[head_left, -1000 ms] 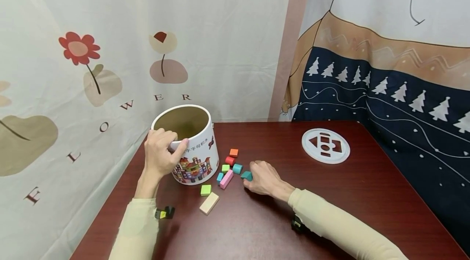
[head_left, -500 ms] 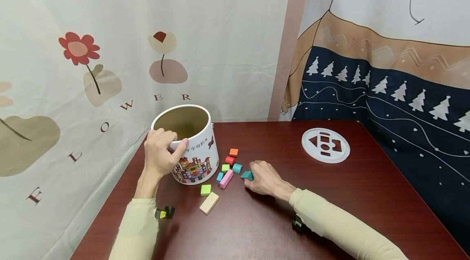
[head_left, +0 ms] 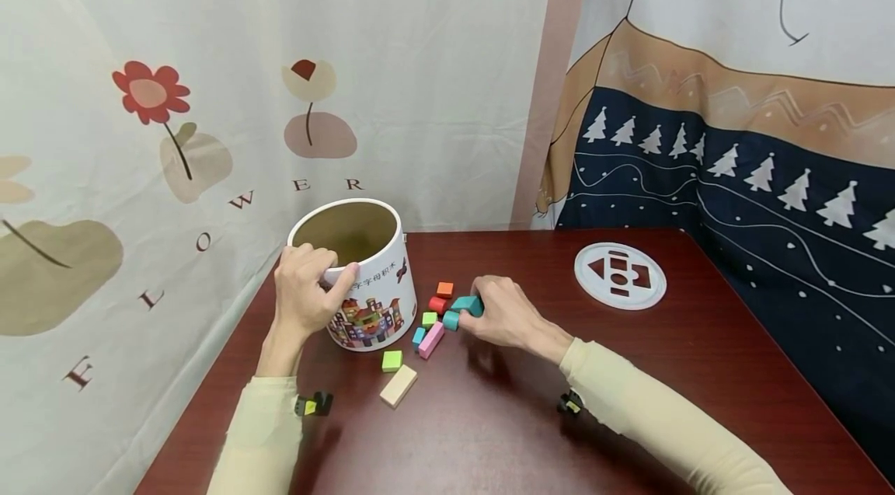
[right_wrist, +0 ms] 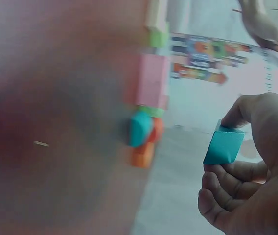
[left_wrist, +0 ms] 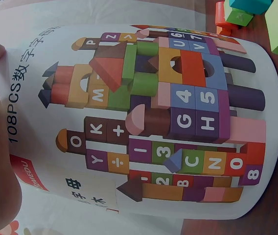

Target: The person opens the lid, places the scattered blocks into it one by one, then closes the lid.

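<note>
Teal block [right_wrist: 224, 148] is pinched between thumb [right_wrist: 240, 110] and fingers [right_wrist: 246, 170] of the right hand [head_left: 506, 312], above the tabletop [head_left: 489, 425]; the left hand [head_left: 302, 287] grips the white bucket [head_left: 381, 289].

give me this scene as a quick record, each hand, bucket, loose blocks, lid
left hand: grips the rim of the white bucket
right hand: pinches a teal block, raised off the table
bucket: upright, open at the top
loose blocks: orange block, red cylinder, two lime green blocks, teal cylinder, blue block, pink block, cream block
lid: white, round, with cutouts, flat on the table, right of the bucket
</note>
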`<control>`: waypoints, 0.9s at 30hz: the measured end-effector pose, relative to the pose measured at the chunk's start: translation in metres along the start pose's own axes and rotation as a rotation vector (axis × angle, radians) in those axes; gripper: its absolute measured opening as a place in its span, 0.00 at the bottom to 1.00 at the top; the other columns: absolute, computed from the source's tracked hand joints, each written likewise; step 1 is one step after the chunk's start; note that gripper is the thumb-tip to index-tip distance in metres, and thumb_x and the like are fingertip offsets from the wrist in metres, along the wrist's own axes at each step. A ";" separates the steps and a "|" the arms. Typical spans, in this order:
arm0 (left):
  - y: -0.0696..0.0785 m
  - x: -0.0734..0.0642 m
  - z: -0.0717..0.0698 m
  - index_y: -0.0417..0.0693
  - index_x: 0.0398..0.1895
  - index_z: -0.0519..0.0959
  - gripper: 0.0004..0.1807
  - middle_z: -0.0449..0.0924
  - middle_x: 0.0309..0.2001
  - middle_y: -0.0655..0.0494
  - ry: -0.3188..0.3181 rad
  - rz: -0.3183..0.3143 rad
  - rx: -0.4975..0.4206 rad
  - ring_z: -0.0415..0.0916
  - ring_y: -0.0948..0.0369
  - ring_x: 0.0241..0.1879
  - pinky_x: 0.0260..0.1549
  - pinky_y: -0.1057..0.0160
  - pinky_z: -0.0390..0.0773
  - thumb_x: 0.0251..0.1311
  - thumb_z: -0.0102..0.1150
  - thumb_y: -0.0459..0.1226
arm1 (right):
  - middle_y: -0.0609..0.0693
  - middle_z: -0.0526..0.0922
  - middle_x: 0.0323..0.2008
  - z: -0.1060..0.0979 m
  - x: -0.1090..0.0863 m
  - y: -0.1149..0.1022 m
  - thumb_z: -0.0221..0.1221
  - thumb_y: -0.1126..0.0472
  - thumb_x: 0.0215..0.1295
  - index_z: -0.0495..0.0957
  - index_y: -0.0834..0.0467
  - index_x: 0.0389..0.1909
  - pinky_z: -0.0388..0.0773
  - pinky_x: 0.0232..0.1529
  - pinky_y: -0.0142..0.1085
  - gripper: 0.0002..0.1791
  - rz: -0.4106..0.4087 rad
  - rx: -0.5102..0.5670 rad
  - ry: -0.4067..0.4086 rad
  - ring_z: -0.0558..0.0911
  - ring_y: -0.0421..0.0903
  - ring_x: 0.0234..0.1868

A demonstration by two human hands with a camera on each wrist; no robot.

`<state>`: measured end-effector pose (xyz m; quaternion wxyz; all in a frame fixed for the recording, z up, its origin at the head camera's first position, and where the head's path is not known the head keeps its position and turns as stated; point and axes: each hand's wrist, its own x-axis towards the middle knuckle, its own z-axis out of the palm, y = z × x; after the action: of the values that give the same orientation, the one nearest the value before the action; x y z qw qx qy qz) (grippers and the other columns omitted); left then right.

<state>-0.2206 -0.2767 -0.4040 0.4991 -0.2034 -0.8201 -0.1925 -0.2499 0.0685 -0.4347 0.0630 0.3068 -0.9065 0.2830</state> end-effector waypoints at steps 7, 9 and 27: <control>0.000 -0.002 0.001 0.47 0.17 0.67 0.26 0.66 0.15 0.53 -0.009 -0.011 -0.005 0.61 0.52 0.22 0.38 0.46 0.63 0.66 0.58 0.52 | 0.50 0.82 0.33 -0.035 0.017 -0.018 0.70 0.53 0.65 0.84 0.59 0.43 0.80 0.35 0.34 0.15 -0.014 0.051 0.057 0.79 0.44 0.34; 0.000 -0.002 0.001 0.47 0.17 0.67 0.26 0.66 0.15 0.52 -0.009 -0.013 -0.005 0.61 0.52 0.23 0.39 0.45 0.63 0.66 0.58 0.52 | 0.50 0.83 0.33 -0.045 0.023 -0.022 0.69 0.53 0.64 0.85 0.59 0.43 0.81 0.36 0.35 0.14 -0.044 0.054 0.089 0.80 0.45 0.34; 0.001 0.001 -0.002 0.46 0.17 0.67 0.25 0.65 0.16 0.52 -0.009 -0.009 0.005 0.61 0.52 0.23 0.38 0.44 0.64 0.65 0.59 0.51 | 0.52 0.86 0.33 -0.098 0.072 -0.068 0.66 0.51 0.66 0.84 0.60 0.42 0.79 0.38 0.38 0.15 -0.187 0.094 0.214 0.81 0.47 0.34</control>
<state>-0.2185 -0.2766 -0.4022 0.4951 -0.1993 -0.8237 -0.1916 -0.2737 0.0411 -0.3001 0.1709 0.3605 -0.8479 0.3492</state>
